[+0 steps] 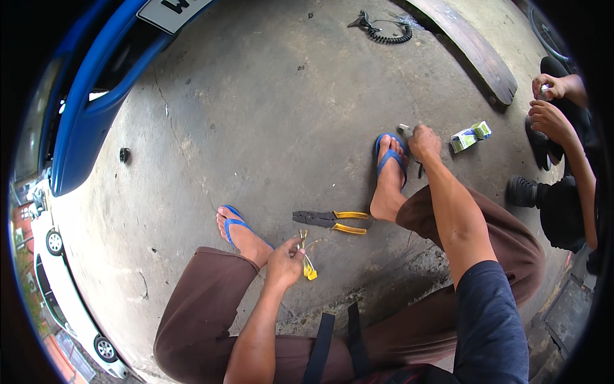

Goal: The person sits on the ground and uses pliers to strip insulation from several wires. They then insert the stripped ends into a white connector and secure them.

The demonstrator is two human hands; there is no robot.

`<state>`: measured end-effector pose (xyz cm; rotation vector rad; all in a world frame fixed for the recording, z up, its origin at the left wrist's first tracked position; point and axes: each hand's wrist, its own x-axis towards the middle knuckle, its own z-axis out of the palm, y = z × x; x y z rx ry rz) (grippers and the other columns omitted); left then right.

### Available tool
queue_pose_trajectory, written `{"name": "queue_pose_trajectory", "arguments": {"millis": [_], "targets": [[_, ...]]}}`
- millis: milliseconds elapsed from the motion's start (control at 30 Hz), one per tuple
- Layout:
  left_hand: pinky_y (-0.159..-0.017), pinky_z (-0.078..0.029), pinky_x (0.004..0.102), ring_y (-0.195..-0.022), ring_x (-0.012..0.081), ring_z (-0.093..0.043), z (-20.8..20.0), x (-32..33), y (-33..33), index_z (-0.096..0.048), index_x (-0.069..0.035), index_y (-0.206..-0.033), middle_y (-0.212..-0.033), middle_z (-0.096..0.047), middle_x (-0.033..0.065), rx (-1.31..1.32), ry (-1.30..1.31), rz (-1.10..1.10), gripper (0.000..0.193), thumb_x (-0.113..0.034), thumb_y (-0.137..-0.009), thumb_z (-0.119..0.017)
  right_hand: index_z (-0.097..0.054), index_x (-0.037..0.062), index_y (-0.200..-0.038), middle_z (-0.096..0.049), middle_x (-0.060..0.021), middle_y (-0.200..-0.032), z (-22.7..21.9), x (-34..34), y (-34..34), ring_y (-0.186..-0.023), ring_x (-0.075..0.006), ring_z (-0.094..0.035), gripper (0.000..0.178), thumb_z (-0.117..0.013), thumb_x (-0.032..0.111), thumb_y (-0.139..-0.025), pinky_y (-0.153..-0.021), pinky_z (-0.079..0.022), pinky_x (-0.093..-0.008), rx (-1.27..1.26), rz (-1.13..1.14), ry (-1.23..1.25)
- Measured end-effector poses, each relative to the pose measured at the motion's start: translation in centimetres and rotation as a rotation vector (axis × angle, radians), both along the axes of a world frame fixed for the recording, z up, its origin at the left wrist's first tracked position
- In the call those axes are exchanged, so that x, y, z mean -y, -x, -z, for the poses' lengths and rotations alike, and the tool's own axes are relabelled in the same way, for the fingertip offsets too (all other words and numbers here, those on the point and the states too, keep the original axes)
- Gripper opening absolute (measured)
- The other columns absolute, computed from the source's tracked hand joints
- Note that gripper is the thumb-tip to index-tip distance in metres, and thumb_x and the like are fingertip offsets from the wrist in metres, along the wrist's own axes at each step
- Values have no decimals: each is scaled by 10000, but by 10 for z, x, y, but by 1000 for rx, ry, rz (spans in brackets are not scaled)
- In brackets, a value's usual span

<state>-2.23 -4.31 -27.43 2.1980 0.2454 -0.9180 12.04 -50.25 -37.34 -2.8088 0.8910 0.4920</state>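
Observation:
My left hand (284,264) is closed in a pinch on a short bundle of wires with metal terminals at the top. A yellow connector (310,272) hangs at the lower end of this bundle. My right hand (425,143) is low over the floor beside my right foot, fingers curled. A small pale piece (404,128) shows at its fingertips and a dark strip (420,170) below it; what it grips is mostly hidden. Between my feet lie crimping pliers (320,219) with yellow handles, spread apart.
A green and white small box (470,136) lies right of my right hand. At far right another person's hands (551,105) hold a small object. A wooden plank (473,54) and coiled black cable (390,37) lie beyond. A blue vehicle (96,109) stands at left.

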Motion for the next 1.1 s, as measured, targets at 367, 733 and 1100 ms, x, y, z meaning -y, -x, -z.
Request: {"name": "queue_pose_trajectory", "arguments": {"millis": [367, 733, 1100], "targets": [[-1020, -530, 427, -1252, 284, -616, -129, 46, -81, -474, 40, -1510, -1411, -598, 187, 457, 524, -250, 647, -423, -1071, -585, -779, 5, -932, -763, -226, -992, -226, -203, -52, -952, -364, -754, 305, -694, 287, -851, -798, -604, -457, 66, -891, -563], [-889, -523, 371, -950, 189, -624, -267, 6, -65, -505, 67, -1396, -1086, -636, 101, 691, 818, -381, 538, -372, -1093, -577, -772, -37, -1091, -756, -160, -949, -408, -98, 21, -845, -228, -731, 465, -696, 405, -967, -758, -598, -385, 366, -888, -1030], [-507, -440, 235, -635, 89, -487, -247, 0, -4, -454, 15, -1469, -831, -483, 4, 484, 524, -441, 614, -468, -1096, -526, -761, -56, -925, -763, -261, -1025, -62, 33, 238, -1015, -389, -744, 319, -718, 260, -907, -899, -592, -464, -111, 297, -552]]}}
